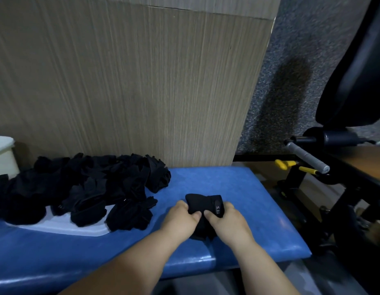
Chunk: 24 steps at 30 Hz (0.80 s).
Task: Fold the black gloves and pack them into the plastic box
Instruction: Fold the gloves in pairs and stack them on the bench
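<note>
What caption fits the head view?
Left hand and right hand grip a glove on the bench, pile alongside.

Dead centre low in the frame, the glove (206, 204) was plain black, its small label (218, 207) grey with pale lettering. To the left, the pile of gloves (84, 184) was the same solid black, lying on a white sheet (74, 227). The bench pad (248, 209) showed bright blue, glossy at its edge. Behind, the panel (131, 81) was beige with fine vertical wood-grain streaks. In the upper right, the carpet-like surface (301, 50) was speckled grey and the cushion (354, 71) black. At mid right were yellow handles (284, 164) and a silver bar (306, 156). At the far left edge sat a cream box (3, 154).
</note>
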Each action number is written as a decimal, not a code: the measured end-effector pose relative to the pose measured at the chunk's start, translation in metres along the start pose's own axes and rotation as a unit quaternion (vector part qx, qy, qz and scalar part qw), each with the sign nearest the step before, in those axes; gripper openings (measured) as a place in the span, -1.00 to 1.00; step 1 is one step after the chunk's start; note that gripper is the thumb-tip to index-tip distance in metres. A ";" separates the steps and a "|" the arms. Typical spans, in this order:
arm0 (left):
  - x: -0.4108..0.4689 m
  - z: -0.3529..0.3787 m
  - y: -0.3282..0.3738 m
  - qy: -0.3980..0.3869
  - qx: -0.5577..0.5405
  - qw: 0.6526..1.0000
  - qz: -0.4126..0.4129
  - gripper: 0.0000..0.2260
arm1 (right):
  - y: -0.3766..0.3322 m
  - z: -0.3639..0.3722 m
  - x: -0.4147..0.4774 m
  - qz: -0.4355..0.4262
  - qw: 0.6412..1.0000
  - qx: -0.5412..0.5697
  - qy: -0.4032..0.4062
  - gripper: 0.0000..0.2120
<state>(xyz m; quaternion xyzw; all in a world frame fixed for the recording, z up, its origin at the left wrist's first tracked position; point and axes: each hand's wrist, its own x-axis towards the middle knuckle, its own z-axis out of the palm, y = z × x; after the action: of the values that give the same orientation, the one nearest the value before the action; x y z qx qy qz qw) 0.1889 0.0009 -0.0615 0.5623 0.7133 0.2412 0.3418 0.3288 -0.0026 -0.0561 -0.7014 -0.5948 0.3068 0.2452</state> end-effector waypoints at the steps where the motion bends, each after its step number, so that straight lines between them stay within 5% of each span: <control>1: 0.001 0.000 0.002 0.001 -0.044 0.999 0.003 -0.72 | 0.000 -0.001 0.001 -0.008 1.000 0.006 0.001 -0.69; 8: 0.018 0.005 0.016 0.013 -0.270 0.963 -0.007 -0.77 | 0.007 -0.009 0.025 -0.004 0.986 0.167 0.030 -0.64; 13: 0.041 0.012 0.031 -0.013 -0.343 0.939 -0.011 -0.70 | 0.000 -0.020 0.041 0.052 0.904 0.420 -0.056 -0.72; 24: 0.125 0.043 0.078 -0.036 -0.398 0.916 -0.026 -0.73 | 0.002 -0.042 0.129 0.070 0.889 0.449 0.056 -0.77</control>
<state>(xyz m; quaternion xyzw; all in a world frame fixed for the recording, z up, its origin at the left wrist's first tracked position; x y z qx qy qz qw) 0.2544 0.1396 -0.0592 0.3691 0.5596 0.4758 0.5694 0.3739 0.1250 -0.0467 -0.5720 -0.3281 0.5175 0.5453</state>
